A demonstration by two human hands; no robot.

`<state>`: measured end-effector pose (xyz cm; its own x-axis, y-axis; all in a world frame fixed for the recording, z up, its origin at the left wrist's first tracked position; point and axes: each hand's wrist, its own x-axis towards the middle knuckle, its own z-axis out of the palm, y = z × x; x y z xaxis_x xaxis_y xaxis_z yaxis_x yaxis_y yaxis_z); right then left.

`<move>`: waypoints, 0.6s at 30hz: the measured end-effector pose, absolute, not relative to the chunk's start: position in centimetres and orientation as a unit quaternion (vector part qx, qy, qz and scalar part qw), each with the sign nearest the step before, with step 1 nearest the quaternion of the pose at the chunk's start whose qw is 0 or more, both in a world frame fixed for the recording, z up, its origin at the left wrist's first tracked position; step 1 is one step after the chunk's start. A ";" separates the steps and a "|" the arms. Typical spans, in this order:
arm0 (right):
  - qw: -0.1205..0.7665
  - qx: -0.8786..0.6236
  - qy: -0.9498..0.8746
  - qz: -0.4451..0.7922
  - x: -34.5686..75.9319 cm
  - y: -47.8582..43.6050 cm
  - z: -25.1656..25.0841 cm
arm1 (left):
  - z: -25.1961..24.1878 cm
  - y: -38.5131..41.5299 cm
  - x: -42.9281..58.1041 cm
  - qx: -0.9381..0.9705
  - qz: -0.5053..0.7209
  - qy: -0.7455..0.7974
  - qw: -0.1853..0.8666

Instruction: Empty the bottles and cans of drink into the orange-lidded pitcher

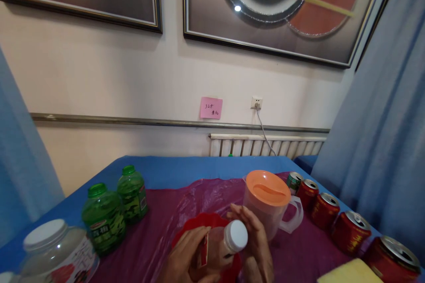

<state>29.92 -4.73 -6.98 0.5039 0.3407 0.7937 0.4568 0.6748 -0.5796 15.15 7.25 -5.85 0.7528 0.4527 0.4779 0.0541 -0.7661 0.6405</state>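
My left hand is wrapped round the body of a clear plastic bottle with a red label and a white cap. The bottle leans to the right, its cap on. Just right of the cap, my right hand is held up with its fingers stretched out; whether it touches the bottle I cannot tell. Beneath both hands lies a red basin with a wavy rim, partly hidden. Close behind my right hand stands a clear pitcher with an orange lid.
Purple plastic sheeting covers part of the blue table. Two green bottles and a white-lidded jar stand left. Several drink cans line the right side, near a yellow sponge. A radiator is behind the table.
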 end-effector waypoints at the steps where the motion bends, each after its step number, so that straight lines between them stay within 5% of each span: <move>1: 0.773 -0.414 -0.480 -0.033 29.6 -4.9 -7.0 | -5.8 7.3 15.2 0.883 0.323 0.141 0.311; 18: 0.776 -0.496 -0.382 -0.076 27.7 -4.7 -7.2 | -6.1 7.5 15.0 0.885 0.320 0.136 0.311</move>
